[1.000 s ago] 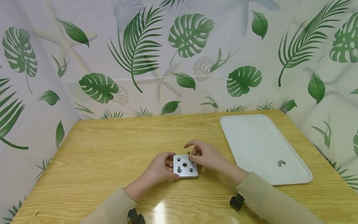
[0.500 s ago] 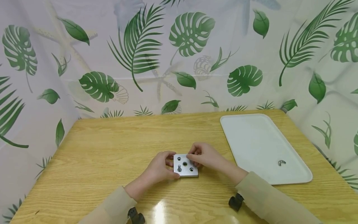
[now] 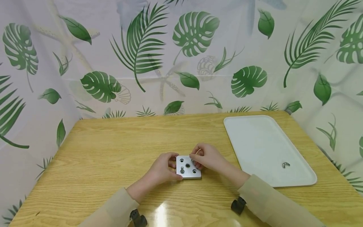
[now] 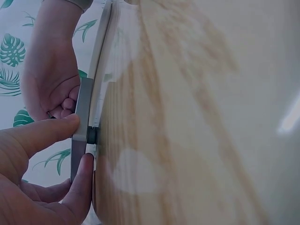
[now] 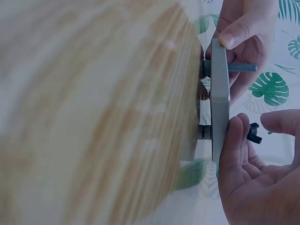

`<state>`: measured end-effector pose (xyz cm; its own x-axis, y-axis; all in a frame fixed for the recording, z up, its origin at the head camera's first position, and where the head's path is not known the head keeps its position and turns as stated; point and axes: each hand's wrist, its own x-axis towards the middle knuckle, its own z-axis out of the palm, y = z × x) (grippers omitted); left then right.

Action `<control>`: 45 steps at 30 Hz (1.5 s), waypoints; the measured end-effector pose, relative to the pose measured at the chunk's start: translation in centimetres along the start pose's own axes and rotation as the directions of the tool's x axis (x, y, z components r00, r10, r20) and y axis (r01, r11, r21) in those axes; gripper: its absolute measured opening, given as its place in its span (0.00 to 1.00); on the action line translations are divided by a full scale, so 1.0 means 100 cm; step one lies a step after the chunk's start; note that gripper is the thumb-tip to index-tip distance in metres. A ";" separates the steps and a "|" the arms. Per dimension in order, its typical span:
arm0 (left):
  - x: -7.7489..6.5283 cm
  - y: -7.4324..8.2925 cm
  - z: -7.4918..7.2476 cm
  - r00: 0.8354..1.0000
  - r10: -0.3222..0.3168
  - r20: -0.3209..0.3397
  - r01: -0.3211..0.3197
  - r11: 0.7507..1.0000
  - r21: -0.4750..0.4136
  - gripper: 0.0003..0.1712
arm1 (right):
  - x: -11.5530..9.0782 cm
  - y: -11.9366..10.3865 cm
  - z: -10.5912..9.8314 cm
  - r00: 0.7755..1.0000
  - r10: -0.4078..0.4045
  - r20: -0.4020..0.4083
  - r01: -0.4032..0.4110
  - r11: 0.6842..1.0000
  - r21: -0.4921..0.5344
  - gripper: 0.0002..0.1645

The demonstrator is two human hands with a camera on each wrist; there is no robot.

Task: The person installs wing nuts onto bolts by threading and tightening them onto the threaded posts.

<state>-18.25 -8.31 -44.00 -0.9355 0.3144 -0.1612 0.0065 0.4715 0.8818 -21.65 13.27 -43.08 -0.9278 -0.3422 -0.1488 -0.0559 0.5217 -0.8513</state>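
In the head view, my left hand (image 3: 162, 168) holds a square metal plate (image 3: 188, 176) by its left side, thumb on the near edge. An upright bolt (image 3: 182, 170) stands in the plate's near-left hole; its threaded shank (image 5: 243, 67) shows in the right wrist view. My right hand (image 3: 208, 156) is at the far-right corner, fingers curled around a small dark wing nut (image 5: 253, 133). A fastener head (image 5: 204, 132) shows under the plate, in line with the nut. Whether the nut sits on a thread is hidden by the fingers.
A white tray (image 3: 255, 142) lies at the right of the wooden table (image 3: 127, 138), with a small silver wing-shaped piece (image 3: 285, 165) on it. Leaf-patterned cloth (image 3: 153, 56) hangs behind the table and at both sides.
My right forefinger, raised away from the dark wing nut a second ago, has come down and curled in beside it. The left hand and plate stay nearly in place.
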 end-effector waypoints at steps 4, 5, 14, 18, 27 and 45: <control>0.000 0.000 0.000 1.000 -0.002 0.003 0.002 1.000 0.000 0.47 | -0.002 0.001 -0.002 0.999 -0.029 0.030 0.029 1.000 0.011 0.18; 0.000 0.000 0.001 1.000 -0.001 0.003 0.001 1.000 0.003 0.47 | -0.002 0.002 -0.003 0.999 -0.036 0.035 0.036 0.999 0.006 0.18; 0.000 -0.001 0.003 1.000 0.008 0.006 -0.008 1.000 0.019 0.47 | -0.007 0.003 -0.006 0.994 -0.079 -0.082 0.060 0.977 -0.207 0.13; -0.001 -0.001 0.002 1.000 0.005 0.008 -0.005 1.000 0.019 0.47 | -0.007 0.000 -0.007 0.995 -0.073 -0.074 0.052 0.965 -0.256 0.17; -0.002 0.001 0.002 1.000 -0.003 0.008 0.003 1.000 0.011 0.47 | -0.008 -0.001 -0.017 0.991 -0.130 0.033 0.134 0.974 -0.183 0.20; -0.001 0.002 0.002 1.000 -0.008 0.002 0.008 1.000 0.025 0.47 | -0.002 0.001 -0.011 0.994 -0.104 -0.024 0.094 0.959 -0.268 0.11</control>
<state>-18.04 -8.10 -43.90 -0.9348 0.3125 -0.1690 0.0082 0.4944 0.8692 -21.85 14.23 -42.57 -0.9257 -0.3753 -0.0472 -0.2392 0.6774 -0.6956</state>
